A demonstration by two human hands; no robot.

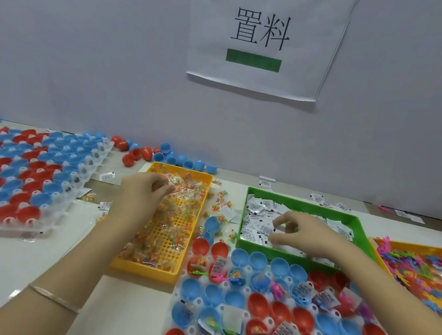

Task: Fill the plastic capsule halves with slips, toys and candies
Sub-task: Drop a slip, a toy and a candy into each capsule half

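Left hand: reaches over the far end of the yellow tray, fingers curled down with the tips among the candy packets; I cannot tell whether it has any in its grip.
Right hand: inside the green tray, thumb and forefinger pinching at the slips, the other fingers loosely bent.
Yellow tray: perforated floor, middle of the counter, holding clear candy packets, heaped mostly at its far end.
Green tray: just right of the yellow one, full of white printed slips.
Toys: small bright plastic figures piled in an orange tray at the right edge.
Capsule halves: red and blue, open side up in a clear holder at the near right; many already hold slips, toys or candies.
Second holder: far left, rows of red and blue halves.
Loose halves: scattered along the wall.
Sign: white paper on the wall.
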